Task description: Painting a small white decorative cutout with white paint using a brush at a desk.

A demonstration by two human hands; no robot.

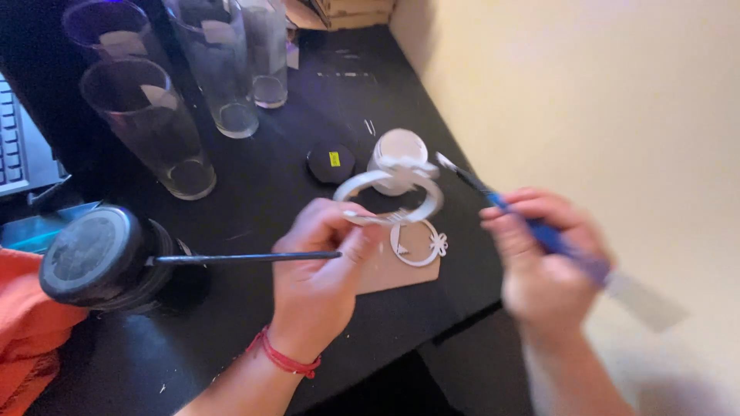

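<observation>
Left hand pinches a white ring above the table; right hand, beside the ring, clasps a brush.

Left hand: raised mid-frame, back toward the camera, fingers curled and pinched closed at the upper right.
Left wrist: bent slightly, forearm entering from the lower edge.
Right hand: blurred, fingers folded into a closed grip.
Right forearm: rising from the lower right.
</observation>
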